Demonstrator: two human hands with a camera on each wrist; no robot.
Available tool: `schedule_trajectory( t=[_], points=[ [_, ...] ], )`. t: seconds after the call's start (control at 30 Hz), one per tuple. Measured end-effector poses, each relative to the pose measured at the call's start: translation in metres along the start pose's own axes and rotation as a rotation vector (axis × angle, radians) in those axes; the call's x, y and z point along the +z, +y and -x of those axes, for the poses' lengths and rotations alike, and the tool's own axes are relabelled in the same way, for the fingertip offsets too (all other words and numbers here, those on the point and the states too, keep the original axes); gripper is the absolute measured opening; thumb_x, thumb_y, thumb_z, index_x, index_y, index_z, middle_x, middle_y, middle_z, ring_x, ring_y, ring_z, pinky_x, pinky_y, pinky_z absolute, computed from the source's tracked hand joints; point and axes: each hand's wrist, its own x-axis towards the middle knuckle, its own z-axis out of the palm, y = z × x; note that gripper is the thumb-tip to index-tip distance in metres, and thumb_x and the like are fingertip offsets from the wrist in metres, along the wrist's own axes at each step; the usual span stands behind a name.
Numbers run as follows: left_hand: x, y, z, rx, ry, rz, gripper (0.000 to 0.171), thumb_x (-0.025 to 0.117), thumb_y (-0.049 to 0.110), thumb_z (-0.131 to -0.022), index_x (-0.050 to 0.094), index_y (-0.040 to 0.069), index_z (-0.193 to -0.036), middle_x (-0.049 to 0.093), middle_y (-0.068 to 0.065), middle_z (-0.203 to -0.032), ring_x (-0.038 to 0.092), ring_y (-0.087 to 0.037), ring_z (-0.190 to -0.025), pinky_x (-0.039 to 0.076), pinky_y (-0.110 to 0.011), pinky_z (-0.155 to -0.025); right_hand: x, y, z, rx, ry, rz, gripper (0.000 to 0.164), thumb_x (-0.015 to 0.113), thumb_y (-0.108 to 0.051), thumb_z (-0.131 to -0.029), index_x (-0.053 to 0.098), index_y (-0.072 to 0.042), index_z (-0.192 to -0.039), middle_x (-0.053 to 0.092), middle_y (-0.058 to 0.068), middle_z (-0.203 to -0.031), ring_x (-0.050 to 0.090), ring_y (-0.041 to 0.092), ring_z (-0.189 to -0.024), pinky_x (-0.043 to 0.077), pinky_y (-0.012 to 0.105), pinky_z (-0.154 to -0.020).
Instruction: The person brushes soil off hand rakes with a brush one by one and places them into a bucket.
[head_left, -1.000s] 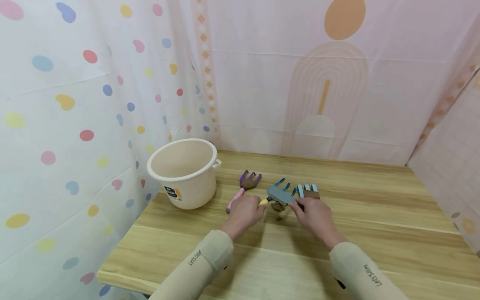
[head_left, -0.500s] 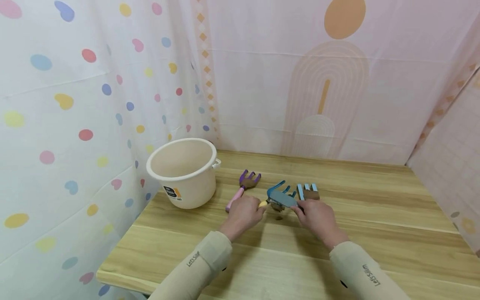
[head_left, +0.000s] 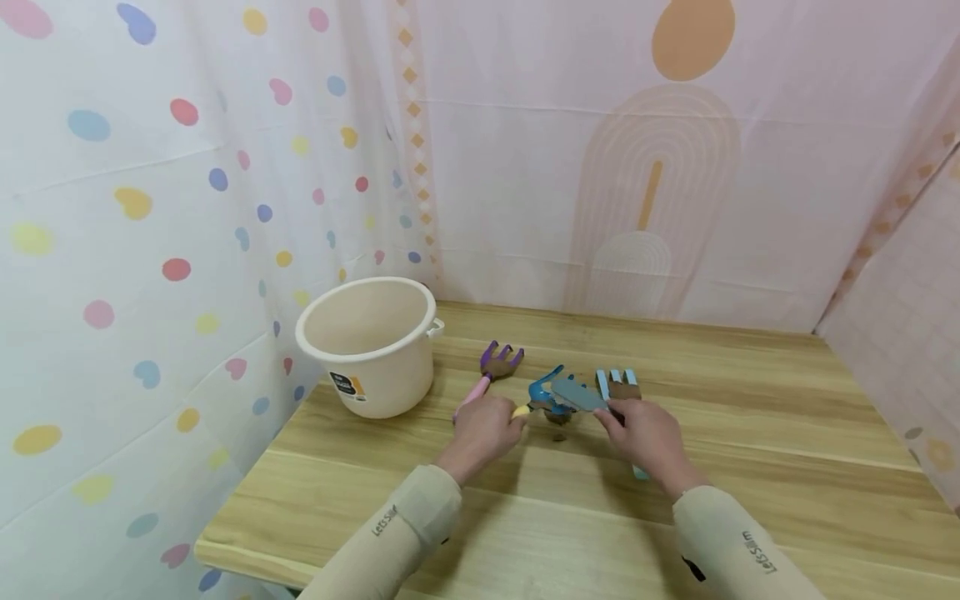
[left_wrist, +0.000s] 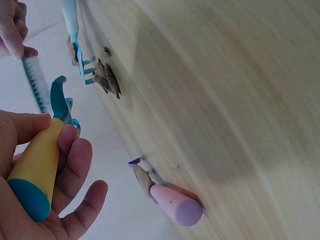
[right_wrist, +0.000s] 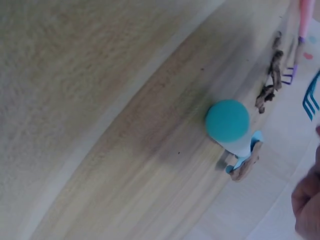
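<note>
My left hand (head_left: 483, 429) grips the yellow handle (left_wrist: 37, 160) of a small garden hand rake, its blue tines (head_left: 538, 390) pointing right and away. In the left wrist view, thumb and fingers wrap that handle. My right hand (head_left: 647, 433) holds a brush (head_left: 579, 395) with a grey-blue back and pale bristles (left_wrist: 39, 85), which overlaps the tines in the head view. Brown, crumpled, soil-like clumps (left_wrist: 106, 78) lie on the table below. In the right wrist view, only part of the right hand shows at the edge; the brush is out of sight.
Left of the hands lies a purple rake (head_left: 501, 357) with a pink handle and brown matter on its head. A light blue rake (head_left: 617, 383), also soiled, lies partly behind my right hand. A cream bucket (head_left: 393, 387) stands at the wooden table's (head_left: 780, 433) left, near the curtain.
The brush has slid right and slightly down across the blue tines, uncovering more of them. My right hand has shifted right, showing the light blue rake's handle end. The left hand barely moved.
</note>
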Motion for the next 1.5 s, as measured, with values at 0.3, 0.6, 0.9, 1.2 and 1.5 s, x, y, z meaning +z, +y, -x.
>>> schedule_trajectory(
  t=[0.3,0.6,0.9,1.2,1.5],
  points=[
    [-0.002,0.001,0.000,0.026,-0.004,0.000,0.039,0.062,0.030,-0.095,0.053,0.019,-0.059,0.048,0.008,-0.053,0.046,-0.010,-0.049,0.043,-0.039,-0.100,-0.001,-0.004,-0.004,-0.064,-0.098,0.014,0.029,0.065,-0.031,-0.096,0.076,-0.006,-0.105,0.068,-0.002,-0.071,0.053,0.008,-0.056,0.046,0.034,-0.056],
    [0.000,0.005,0.001,0.030,-0.017,0.019,0.037,0.062,0.029,-0.095,0.054,0.018,-0.061,0.048,0.007,-0.056,0.046,-0.011,-0.051,0.041,-0.030,-0.053,0.004,-0.011,-0.003,-0.155,0.061,0.238,0.021,0.071,-0.030,-0.092,0.074,-0.010,-0.089,0.061,0.003,-0.067,0.055,0.015,-0.052,0.044,0.034,-0.045],
    [0.000,0.005,0.001,-0.004,-0.040,0.020,0.036,0.061,0.030,-0.096,0.056,0.018,-0.063,0.049,0.007,-0.057,0.047,-0.011,-0.053,0.043,-0.030,-0.057,0.002,-0.012,-0.003,-0.033,0.042,0.171,0.027,0.067,-0.032,-0.095,0.075,-0.006,-0.099,0.070,0.008,-0.081,0.061,0.020,-0.059,0.045,0.035,-0.047],
    [-0.001,0.006,-0.001,0.021,-0.017,-0.004,0.039,0.062,0.032,-0.096,0.054,0.019,-0.060,0.049,0.008,-0.055,0.047,-0.011,-0.051,0.049,-0.038,-0.087,0.002,-0.011,-0.004,-0.065,-0.067,0.039,0.026,0.065,-0.031,-0.096,0.076,-0.008,-0.099,0.060,-0.004,-0.063,0.045,0.009,-0.051,0.039,0.031,-0.050],
    [-0.002,0.008,0.000,0.050,0.014,-0.009,0.039,0.064,0.031,-0.095,0.053,0.018,-0.059,0.048,0.008,-0.055,0.046,-0.011,-0.052,0.047,-0.033,-0.059,0.007,-0.012,0.000,-0.178,0.092,0.254,0.022,0.070,-0.031,-0.093,0.073,-0.009,-0.091,0.063,0.003,-0.069,0.054,0.016,-0.052,0.041,0.034,-0.043]
  ],
)
